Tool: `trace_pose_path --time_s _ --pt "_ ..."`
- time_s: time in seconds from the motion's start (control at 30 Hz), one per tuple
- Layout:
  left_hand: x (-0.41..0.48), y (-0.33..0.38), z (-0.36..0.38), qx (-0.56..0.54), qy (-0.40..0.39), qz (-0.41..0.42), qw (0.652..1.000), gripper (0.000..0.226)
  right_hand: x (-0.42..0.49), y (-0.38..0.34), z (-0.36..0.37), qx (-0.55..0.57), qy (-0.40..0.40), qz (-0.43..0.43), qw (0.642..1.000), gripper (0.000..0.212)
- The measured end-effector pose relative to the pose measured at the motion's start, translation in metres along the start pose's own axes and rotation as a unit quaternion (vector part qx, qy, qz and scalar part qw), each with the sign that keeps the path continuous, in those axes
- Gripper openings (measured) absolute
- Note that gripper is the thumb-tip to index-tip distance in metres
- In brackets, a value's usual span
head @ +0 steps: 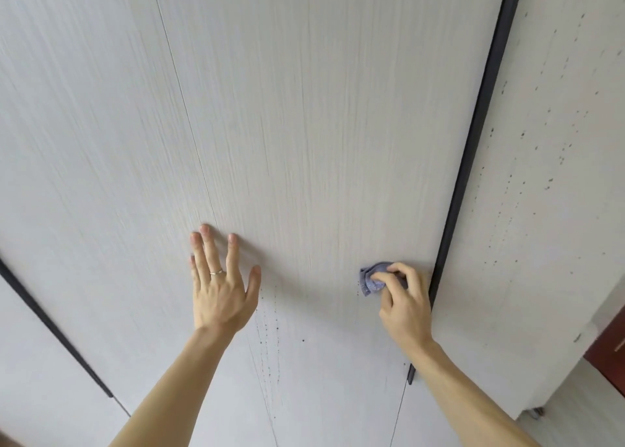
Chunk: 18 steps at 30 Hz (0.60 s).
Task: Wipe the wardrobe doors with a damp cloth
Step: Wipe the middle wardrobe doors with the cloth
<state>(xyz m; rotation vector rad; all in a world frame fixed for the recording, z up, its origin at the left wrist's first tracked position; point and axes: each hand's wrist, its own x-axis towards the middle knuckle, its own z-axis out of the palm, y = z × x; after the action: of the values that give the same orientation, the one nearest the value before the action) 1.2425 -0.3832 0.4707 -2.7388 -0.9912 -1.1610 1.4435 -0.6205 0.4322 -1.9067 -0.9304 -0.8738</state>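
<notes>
Left hand (220, 287) flat against the pale wardrobe door (321, 125), fingers spread apart (ring (216, 272) on one). Right hand (404, 306) with fingers clamped on a bunched blue cloth (372, 279), pressed to the door just beside the dark vertical handle strip (473, 162).

Cloth (372, 279) on door (321, 125), just left of handle strip (473, 162).

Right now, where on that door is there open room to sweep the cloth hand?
Free: the door panel above both hands, and the strip between left hand and the cloth. Crowded: the right hand sits close beside the black handle strip. Dark specks lie below.
</notes>
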Motion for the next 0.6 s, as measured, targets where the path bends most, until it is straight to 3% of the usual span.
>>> trace_pose_path --time_s 0.17,0.3,0.6 --pt "-0.007 0.000 -0.002 0.016 -0.015 -0.016 1.000 0.080 -0.009 -0.038 0.033 0.027 -0.064 -0.079 0.994 0.036" --pt "-0.002 -0.002 -0.008 0.045 -0.030 -0.004 0.999 0.089 -0.001 -0.026 0.018 0.019 -0.085 -0.111 0.990 0.036" --pt "-0.003 0.002 -0.009 0.069 -0.035 -0.012 0.997 0.100 0.045 0.040 -0.045 -0.047 0.029 -0.111 0.992 0.031"
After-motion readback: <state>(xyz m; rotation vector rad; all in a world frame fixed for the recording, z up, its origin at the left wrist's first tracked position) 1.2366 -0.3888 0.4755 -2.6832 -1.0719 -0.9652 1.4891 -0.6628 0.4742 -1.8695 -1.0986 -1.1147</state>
